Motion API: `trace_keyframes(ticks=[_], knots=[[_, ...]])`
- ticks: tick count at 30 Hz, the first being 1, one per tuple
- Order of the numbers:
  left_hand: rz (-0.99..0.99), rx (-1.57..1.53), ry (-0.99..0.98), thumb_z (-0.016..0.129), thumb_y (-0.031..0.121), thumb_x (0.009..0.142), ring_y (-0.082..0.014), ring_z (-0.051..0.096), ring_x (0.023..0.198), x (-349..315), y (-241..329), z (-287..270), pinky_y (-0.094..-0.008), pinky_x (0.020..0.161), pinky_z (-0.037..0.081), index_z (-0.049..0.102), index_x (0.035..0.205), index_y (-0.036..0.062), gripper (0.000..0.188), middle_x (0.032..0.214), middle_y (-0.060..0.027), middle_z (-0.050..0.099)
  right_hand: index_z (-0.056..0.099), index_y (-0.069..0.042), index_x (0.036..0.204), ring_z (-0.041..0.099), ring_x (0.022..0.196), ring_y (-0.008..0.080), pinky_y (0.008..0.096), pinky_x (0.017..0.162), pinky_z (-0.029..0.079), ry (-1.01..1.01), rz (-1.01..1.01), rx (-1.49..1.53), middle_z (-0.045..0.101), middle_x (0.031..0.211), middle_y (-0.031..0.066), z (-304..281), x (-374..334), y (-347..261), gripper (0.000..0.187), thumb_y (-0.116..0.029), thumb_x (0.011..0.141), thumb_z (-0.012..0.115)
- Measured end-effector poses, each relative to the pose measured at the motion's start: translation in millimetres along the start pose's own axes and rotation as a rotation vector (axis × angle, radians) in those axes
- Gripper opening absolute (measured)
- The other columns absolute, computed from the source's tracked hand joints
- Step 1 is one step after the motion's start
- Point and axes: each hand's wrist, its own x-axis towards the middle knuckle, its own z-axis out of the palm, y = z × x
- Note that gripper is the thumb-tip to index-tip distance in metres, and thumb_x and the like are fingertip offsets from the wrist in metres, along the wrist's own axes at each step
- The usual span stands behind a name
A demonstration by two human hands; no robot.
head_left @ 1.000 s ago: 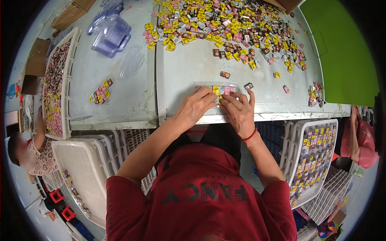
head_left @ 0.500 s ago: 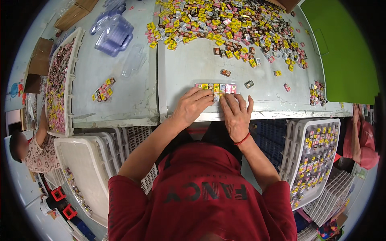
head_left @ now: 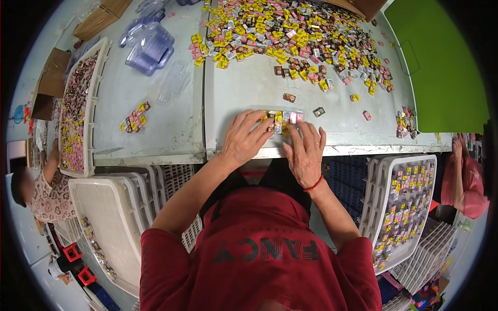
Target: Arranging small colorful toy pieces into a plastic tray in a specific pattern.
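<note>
A clear plastic tray [head_left: 285, 118] lies near the table's front edge, filled with two rows of small boxy pieces in yellow, brown, white and pink. My left hand [head_left: 243, 136] covers its left end, fingers bent over the pieces and gripping that side. On the right, my right hand [head_left: 306, 150] has its fingers apart, with fingertips touching the tray's right part and the thumb off to the side. Just beyond the tray lie a loose brown piece [head_left: 289, 98] and a dark grey piece [head_left: 319, 111]. My fingers hide part of the rows.
A large heap of small pieces [head_left: 290, 36] covers the table's far side. Stacked clear plastic trays [head_left: 150, 49] and a filled tray [head_left: 136, 118] lie left. White crates [head_left: 106, 207] stand below; another crate [head_left: 371, 228] holds filled trays. Co-workers [head_left: 49, 194] are at both sides.
My left hand has shifted slightly left and lies further over the tray's left end. My right hand has moved slightly down, its fingers less far over the pieces.
</note>
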Motion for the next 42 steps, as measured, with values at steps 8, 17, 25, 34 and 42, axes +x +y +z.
trace_keyframes(ticks=[8,17,25,34,42], knots=[[-0.102,0.138,-0.283,0.067,0.030,0.083,-0.0372,0.035,0.130,8.3,-0.9,10.7,-0.0478,0.102,0.032,0.047,0.128,-0.0046,0.060,0.136,-0.0155,0.043,0.041,0.002,0.139,0.032,0.138,0.0302,0.0563,0.111,0.019,-0.239,-0.037,-0.133,0.037,0.147,0.0153,7.6,20.8,1.1,0.071,-0.043,0.087,0.059],[-0.217,-0.059,-0.091,0.069,0.017,0.081,-0.0343,0.043,0.123,4.7,-13.9,10.5,-0.0443,0.103,0.035,0.053,0.122,-0.0011,0.048,0.130,-0.0140,0.051,0.047,0.000,0.132,0.040,0.131,0.0315,0.0563,0.110,0.021,-0.151,-0.025,-0.111,0.046,0.138,0.0145,9.8,26.9,-0.1,0.063,-0.040,0.086,0.062],[-0.248,-0.109,-0.042,0.069,0.017,0.080,-0.0331,0.047,0.118,5.3,-19.3,23.9,-0.0436,0.100,0.038,0.066,0.102,0.0047,0.025,0.120,-0.0105,0.057,0.047,0.000,0.133,0.039,0.131,0.0321,0.0555,0.109,0.022,-0.140,0.010,-0.101,0.046,0.136,0.0141,17.6,25.9,-1.8,0.062,-0.036,0.085,0.064],[-0.277,-0.178,-0.050,0.067,0.015,0.082,-0.0340,0.045,0.120,7.9,-14.1,16.4,-0.0433,0.099,0.039,0.069,0.101,0.0062,0.020,0.124,-0.0112,0.055,0.047,0.001,0.132,0.038,0.131,0.0318,0.0553,0.108,0.025,-0.127,0.015,-0.064,0.046,0.136,0.0139,16.5,25.6,0.2,0.062,-0.035,0.085,0.064],[-0.207,-0.119,-0.010,0.070,0.010,0.077,-0.0368,0.045,0.122,-0.1,-4.3,11.1,-0.0440,0.100,0.039,0.071,0.097,0.0072,0.021,0.128,-0.0141,0.053,0.048,0.001,0.131,0.038,0.131,0.0317,0.0554,0.106,0.027,-0.111,0.008,-0.058,0.046,0.136,0.0139,17.2,26.4,-0.8,0.060,-0.034,0.085,0.064]])
